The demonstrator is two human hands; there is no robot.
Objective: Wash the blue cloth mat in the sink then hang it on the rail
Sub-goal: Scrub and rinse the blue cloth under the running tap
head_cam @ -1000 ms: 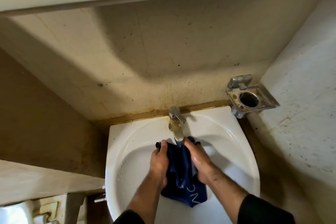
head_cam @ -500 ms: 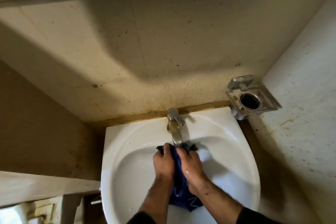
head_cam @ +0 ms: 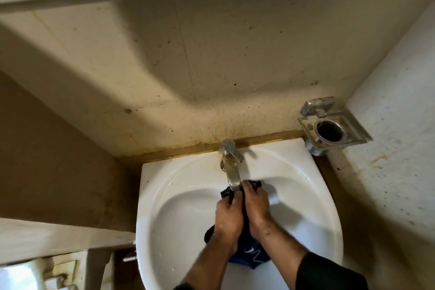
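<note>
The blue cloth mat (head_cam: 249, 257) is bunched between my two hands inside the white sink (head_cam: 179, 219), just under the spout of the metal tap (head_cam: 231, 173). My left hand (head_cam: 229, 215) grips its left side with curled fingers. Pressed close beside it, my right hand (head_cam: 255, 207) grips the right side. Dark folds of the cloth poke out above my fingertips and a blue end with white lettering hangs below my wrists. No rail is in view.
A metal wall holder (head_cam: 329, 128) with a round hole sticks out at the sink's back right corner. Stained walls close in behind and on both sides. A ledge (head_cam: 58, 238) and a white fixture (head_cam: 21, 275) lie at the lower left.
My hands have drawn together, squeezing the cloth into a tighter bunch under the tap. Less of the blue cloth shows than a second ago.
</note>
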